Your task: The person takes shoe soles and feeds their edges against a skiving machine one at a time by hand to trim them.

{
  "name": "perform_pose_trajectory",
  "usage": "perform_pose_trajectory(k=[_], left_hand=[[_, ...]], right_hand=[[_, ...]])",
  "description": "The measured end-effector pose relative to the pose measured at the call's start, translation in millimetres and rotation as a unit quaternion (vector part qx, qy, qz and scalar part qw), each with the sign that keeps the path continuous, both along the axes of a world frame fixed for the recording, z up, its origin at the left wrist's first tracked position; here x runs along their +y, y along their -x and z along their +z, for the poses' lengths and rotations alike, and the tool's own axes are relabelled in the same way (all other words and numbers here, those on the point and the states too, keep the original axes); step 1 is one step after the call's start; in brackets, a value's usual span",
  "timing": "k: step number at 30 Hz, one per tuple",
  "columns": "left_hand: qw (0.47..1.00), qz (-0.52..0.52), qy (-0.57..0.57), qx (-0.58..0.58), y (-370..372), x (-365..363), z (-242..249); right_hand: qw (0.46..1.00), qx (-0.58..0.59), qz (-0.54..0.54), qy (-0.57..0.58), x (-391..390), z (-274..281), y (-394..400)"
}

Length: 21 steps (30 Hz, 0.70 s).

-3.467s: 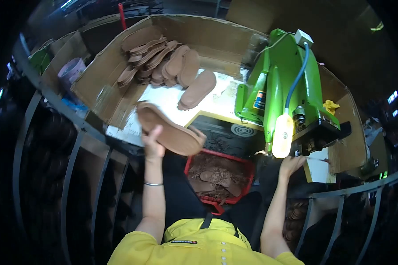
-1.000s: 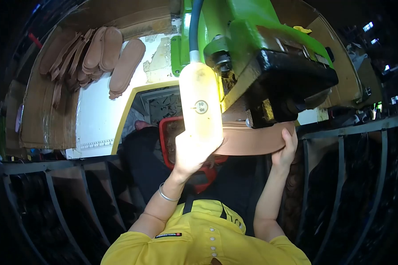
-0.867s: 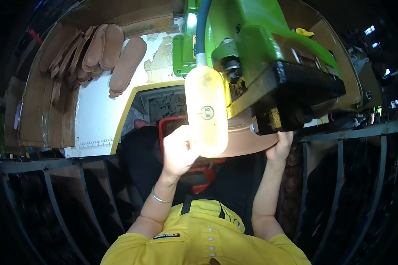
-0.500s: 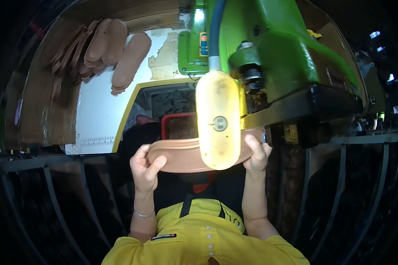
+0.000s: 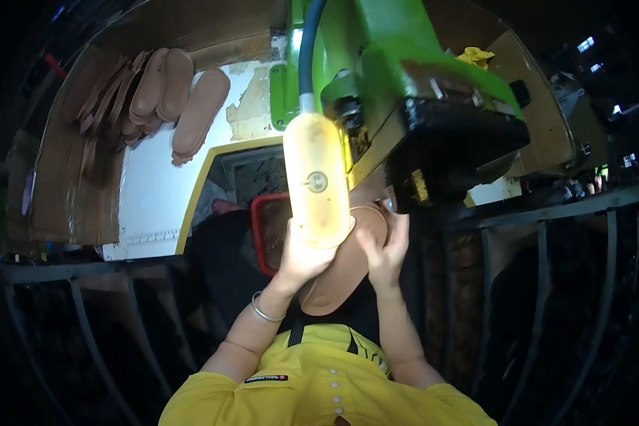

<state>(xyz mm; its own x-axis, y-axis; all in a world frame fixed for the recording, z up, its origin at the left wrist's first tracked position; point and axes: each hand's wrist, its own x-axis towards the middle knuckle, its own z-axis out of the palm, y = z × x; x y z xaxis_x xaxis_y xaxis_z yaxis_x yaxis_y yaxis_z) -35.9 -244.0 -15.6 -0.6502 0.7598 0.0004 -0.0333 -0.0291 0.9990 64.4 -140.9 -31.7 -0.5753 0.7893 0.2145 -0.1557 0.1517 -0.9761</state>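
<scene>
In the head view, a brown shoe sole (image 5: 337, 277) is held low in front of the body, slanted from near left to far right, with its far end close below the black part of a green machine (image 5: 405, 57). The sole's left edge is gripped by the left hand (image 5: 307, 259), which is partly hidden by a glowing lamp (image 5: 317, 181). The right hand (image 5: 387, 263) is laid at the right edge, thumb over the upper face and fingers parted from it; whether it is gripping firmly cannot be told. A red bin (image 5: 258, 234) is seen beyond the left hand. On the white bench (image 5: 149, 188) at far left, a pile of soles (image 5: 149, 85) is heaped against cardboard (image 5: 78, 202), and a separate group (image 5: 202, 110) is laid just right of it.
</scene>
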Motion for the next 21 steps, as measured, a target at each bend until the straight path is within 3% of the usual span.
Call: perform_pose_trajectory(k=[3, 5, 6, 8, 10, 12, 19, 21], left_hand=[[0.996, 0.072, -0.055, 0.016, -12.2, 6.3, -28.4], [0.993, 0.088, -0.076, -0.002, -14.9, 2.6, -41.6], [0.993, 0.083, -0.080, -0.009, -16.2, -1.5, -42.2], [0.994, 0.076, -0.082, -0.016, -16.8, -5.7, -43.5], [0.992, 0.069, -0.095, -0.048, -17.1, -8.1, -43.5], [0.992, 0.061, -0.099, -0.051, -15.9, -9.4, -41.9], [0.996, 0.022, -0.085, 0.026, -3.3, -19.2, -24.3], [0.996, 0.021, -0.092, 0.001, -1.5, -23.6, -18.5]], right_hand=[[0.970, -0.018, 0.148, 0.193, -34.1, -27.1, -62.1], [0.908, -0.161, 0.263, 0.284, -58.7, -29.4, -98.3], [0.890, -0.190, 0.249, 0.332, -67.4, -36.8, -113.5], [0.909, -0.175, 0.182, 0.331, -59.5, -39.2, -138.7], [0.948, -0.086, 0.114, 0.283, -41.3, -40.6, -150.8], [0.949, -0.058, 0.059, 0.305, -18.5, -15.3, -146.7], [0.983, -0.011, -0.008, 0.184, 57.2, 24.7, -99.4], [0.989, -0.002, -0.022, 0.149, 71.1, 27.0, -80.6]])
